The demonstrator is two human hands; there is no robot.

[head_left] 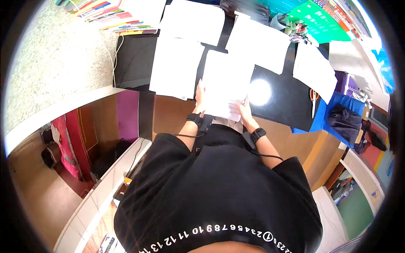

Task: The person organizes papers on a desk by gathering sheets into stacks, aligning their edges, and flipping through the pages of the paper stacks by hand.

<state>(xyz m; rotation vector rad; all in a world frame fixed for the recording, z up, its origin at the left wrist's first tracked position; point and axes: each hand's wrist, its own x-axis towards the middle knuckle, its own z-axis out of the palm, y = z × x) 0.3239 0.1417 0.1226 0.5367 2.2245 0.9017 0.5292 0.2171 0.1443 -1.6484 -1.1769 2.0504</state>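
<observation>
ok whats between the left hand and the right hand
In the head view, white paper lies between the left hand and the right hand, which hold its edges.

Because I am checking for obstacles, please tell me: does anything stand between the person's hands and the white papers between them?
Nothing visible does. The left hand is right at the left edge of the white papers, and the right hand touches their lower right side.

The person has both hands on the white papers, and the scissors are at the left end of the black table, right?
Not quite: the scissors lie at the right end of the black table, as the head view shows. The left hand and right hand are on the white papers.
</observation>
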